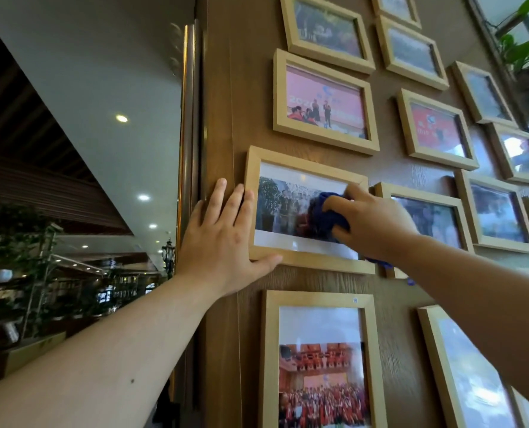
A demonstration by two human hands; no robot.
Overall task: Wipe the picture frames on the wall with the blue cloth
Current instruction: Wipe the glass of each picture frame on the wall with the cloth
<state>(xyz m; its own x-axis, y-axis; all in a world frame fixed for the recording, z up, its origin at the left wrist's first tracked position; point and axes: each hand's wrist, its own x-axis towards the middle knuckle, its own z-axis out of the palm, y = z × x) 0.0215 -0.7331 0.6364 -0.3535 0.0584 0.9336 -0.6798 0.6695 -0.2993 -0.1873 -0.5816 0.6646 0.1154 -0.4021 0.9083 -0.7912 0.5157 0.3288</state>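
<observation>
A light wooden picture frame point(309, 264) with a group photo hangs on the brown wall at mid-height. My right hand point(374, 223) presses a bunched blue cloth point(328, 217) against the right part of its glass. A tail of the cloth shows below my wrist. My left hand point(223, 239) lies flat on the wall with fingers spread, its thumb under the frame's lower left corner and fingertips touching its left edge. Another frame point(325, 101) with a pink photo hangs just above, and an upright frame point(268, 359) hangs below.
Several more wooden frames point(436, 131) cover the wall point(238, 103) to the right and above. The wall's left edge meets a metal door post point(187, 134). Beyond it lies a dim hall with potted trees point(34, 267). Green leaves point(525, 54) hang at the top right.
</observation>
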